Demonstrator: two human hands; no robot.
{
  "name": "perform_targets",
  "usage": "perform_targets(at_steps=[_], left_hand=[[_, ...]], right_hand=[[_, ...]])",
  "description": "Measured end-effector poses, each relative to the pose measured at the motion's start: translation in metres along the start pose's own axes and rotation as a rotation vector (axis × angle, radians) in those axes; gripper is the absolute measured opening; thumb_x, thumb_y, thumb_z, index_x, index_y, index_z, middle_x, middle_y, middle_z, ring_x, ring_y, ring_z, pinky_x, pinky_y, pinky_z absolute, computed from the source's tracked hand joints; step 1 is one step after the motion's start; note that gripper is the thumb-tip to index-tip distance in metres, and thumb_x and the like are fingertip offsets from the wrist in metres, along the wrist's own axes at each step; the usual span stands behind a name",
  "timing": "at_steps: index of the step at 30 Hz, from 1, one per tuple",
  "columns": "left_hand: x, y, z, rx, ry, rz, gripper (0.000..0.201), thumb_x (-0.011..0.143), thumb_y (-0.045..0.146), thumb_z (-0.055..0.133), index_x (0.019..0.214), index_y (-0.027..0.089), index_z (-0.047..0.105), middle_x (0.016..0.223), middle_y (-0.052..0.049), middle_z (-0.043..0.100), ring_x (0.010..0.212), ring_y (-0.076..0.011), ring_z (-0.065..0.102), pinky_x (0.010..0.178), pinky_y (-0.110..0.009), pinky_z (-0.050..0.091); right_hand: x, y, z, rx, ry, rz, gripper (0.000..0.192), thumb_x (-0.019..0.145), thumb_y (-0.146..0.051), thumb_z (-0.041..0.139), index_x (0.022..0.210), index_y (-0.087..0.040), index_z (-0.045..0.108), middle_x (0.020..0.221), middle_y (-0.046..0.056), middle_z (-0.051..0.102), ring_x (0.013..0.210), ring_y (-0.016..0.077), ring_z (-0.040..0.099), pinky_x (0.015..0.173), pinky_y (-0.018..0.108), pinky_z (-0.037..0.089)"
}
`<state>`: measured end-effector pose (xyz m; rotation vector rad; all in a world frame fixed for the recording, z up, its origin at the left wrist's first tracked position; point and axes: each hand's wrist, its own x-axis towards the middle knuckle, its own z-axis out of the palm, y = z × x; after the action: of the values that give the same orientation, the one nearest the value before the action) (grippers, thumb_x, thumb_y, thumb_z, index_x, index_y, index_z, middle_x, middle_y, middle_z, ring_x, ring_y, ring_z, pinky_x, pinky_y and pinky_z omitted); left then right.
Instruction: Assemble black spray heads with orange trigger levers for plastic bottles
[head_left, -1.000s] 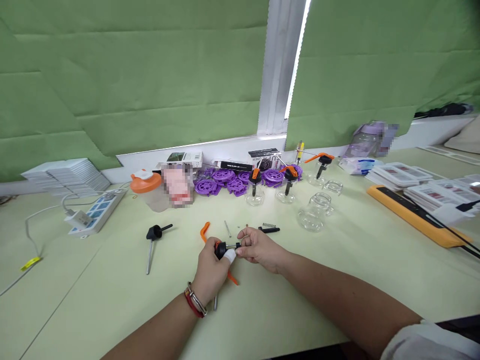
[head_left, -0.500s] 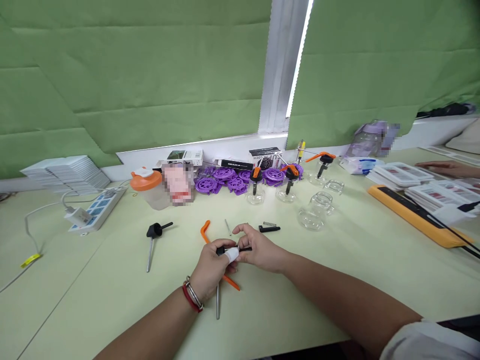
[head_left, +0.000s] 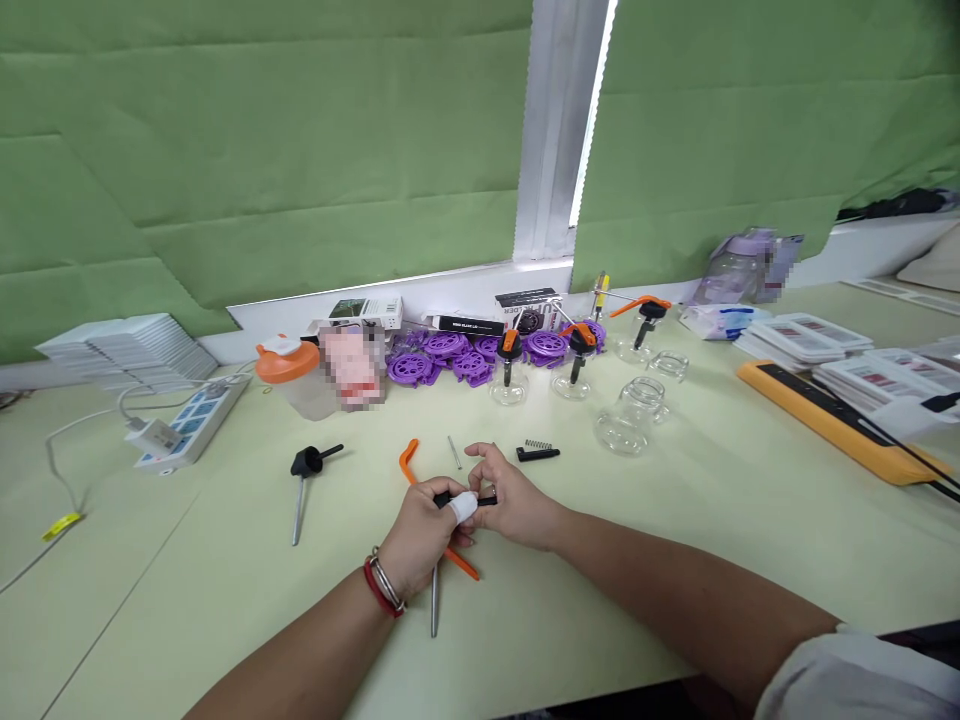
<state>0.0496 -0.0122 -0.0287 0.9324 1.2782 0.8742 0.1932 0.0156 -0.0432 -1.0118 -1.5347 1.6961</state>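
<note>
Both hands meet in the middle of the pale green table, close to the person. The left hand is closed around a small black pump part. One finger of this hand has white tape on its tip. A thin metal tube sticks down out of the left hand and lies toward the person. An orange lever pokes out past the hand on the far side, and an orange bit shows under it too.

The right hand touches the left hand. Its fingers pinch the thin black end of the same pump part, so the part sits right between the two hands.

Just beyond the hands lie a small metal pin and a black piece with a spring. To the left, well apart, lies another black pump head with a tube. Farther back stand clear glass bottles and a pile of purple wheels.
</note>
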Motion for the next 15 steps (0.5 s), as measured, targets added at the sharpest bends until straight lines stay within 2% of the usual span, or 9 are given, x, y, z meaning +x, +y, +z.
perform_targets(at_steps=[5,9,15], left_hand=[[0.004,-0.001,-0.002,0.032,0.019,0.013,0.017,0.065,0.027,0.065,0.070,0.013,0.056,0.047,0.003,0.050,0.041,-0.0068,0.043,0.039,-0.020,0.040],[0.004,0.001,-0.002,0.094,0.043,-0.018,0.016,0.064,0.024,0.063,0.073,0.013,0.057,0.046,0.005,0.047,0.040,-0.0071,0.041,0.036,-0.020,0.038],[0.001,0.004,-0.001,0.103,-0.007,-0.032,0.026,0.059,0.024,0.071,0.080,0.012,0.060,0.049,0.005,0.048,0.041,-0.0061,0.042,0.036,-0.019,0.036]], right_hand=[[0.001,0.000,-0.005,-0.071,-0.018,-0.001,0.062,0.060,-0.018,0.074,0.111,-0.024,0.039,0.087,-0.003,0.047,0.074,0.0119,0.053,0.070,0.030,0.045],[0.002,0.005,-0.004,-0.042,-0.029,0.004,0.058,0.063,-0.020,0.073,0.109,-0.023,0.039,0.085,-0.003,0.049,0.075,0.0122,0.053,0.071,0.030,0.044],[0.001,0.013,0.002,-0.092,-0.006,-0.130,0.056,0.064,-0.019,0.072,0.108,-0.023,0.039,0.084,-0.003,0.048,0.073,0.0117,0.053,0.067,0.027,0.043]])
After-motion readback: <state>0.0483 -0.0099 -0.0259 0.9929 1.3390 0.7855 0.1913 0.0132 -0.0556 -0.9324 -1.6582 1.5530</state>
